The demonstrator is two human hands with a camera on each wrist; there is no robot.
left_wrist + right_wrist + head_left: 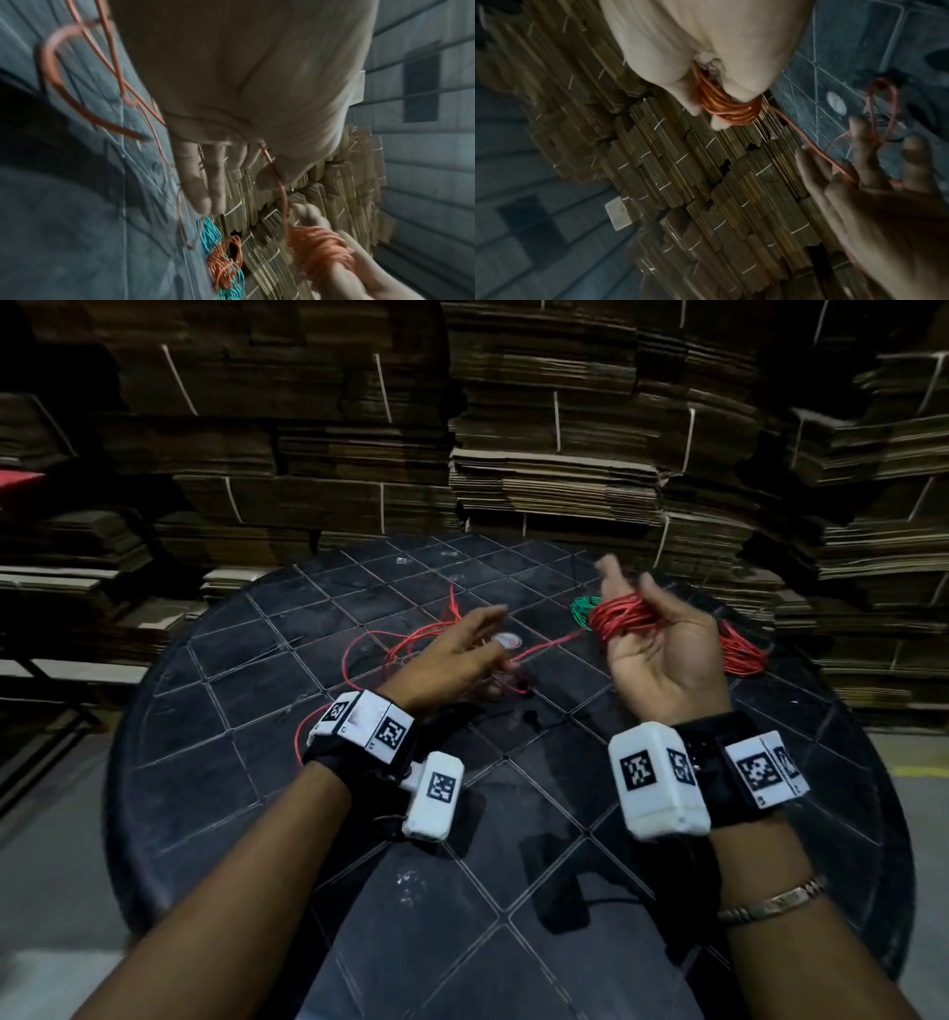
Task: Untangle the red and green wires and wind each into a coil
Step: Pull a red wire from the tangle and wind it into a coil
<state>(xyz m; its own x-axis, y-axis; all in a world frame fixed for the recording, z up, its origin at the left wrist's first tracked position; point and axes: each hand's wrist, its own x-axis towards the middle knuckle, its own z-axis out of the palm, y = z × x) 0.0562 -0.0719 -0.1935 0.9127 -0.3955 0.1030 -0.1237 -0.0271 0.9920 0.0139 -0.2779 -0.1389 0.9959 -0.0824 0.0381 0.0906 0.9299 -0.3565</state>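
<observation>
- Two hands: the left hand (452, 654) at about 9 o'clock of the table's middle, the right hand (662, 654) at 3 o'clock.
- Two red bundles: one red coil (619, 616) wound round the right hand's fingers, one red bundle (742, 652) lying at 3 o'clock.
- One green bundle (583, 608) at 1 o'clock.
- One round table (257, 762).
- One bracelet (770, 901).

Round black plastic worktop (215, 737): semi-gloss, dusty, scuffed, scored with a pale diamond grid. Thin red plastic-sheathed wire (624, 616): smooth, slight sheen. Thin green plastic-sheathed wire (583, 608), at 10 o'clock of the red windings: same finish. Brown corrugated cardboard stacks (565, 454), at 12 o'clock: matt, rough-edged. White plastic wrist housings (657, 783): smooth, matt. Metal link bracelet (770, 901): dull shine.
</observation>
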